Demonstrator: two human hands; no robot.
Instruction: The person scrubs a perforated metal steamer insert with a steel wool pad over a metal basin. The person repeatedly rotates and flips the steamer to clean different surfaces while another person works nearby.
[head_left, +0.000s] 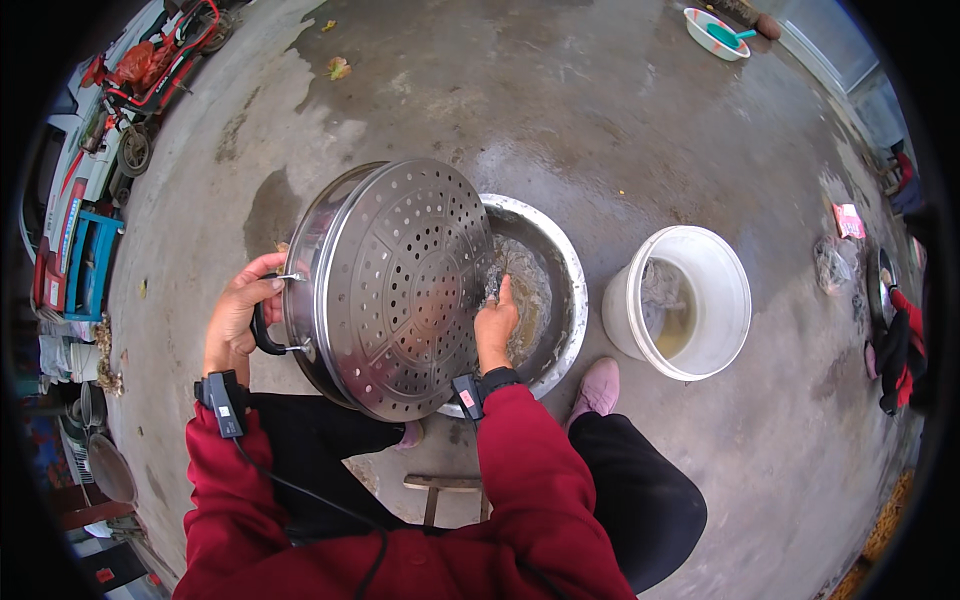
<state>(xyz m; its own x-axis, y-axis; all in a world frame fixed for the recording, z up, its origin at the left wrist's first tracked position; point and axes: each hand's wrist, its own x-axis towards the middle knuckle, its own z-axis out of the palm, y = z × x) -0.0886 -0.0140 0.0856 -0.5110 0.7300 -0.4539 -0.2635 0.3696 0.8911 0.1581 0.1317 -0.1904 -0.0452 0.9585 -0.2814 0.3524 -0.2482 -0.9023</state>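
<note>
My left hand (247, 304) grips the black side handle (262, 330) of a stainless steel steamer tier (412, 292). The tier is tilted on its side, with its perforated base facing right and up. At its right edge my right hand (496, 326) holds what looks like a steel wool scrubber (493, 281), index finger extended; the fingers behind the rim are hidden. Beneath the tier stands a metal basin (566, 262) with cloudy, sudsy water, partly covered by the tier. To the right is a white plastic bucket (622, 307) containing murky water and a greyish cloth (664, 281).
A wooden stool (442, 484) shows between my legs. Far off at the upper right sits a white basin (701, 30) with a green dipper (724, 35). A blue crate (94, 262) and a red-framed cart (161, 67) line the left. Another person (904, 337) is at the right edge.
</note>
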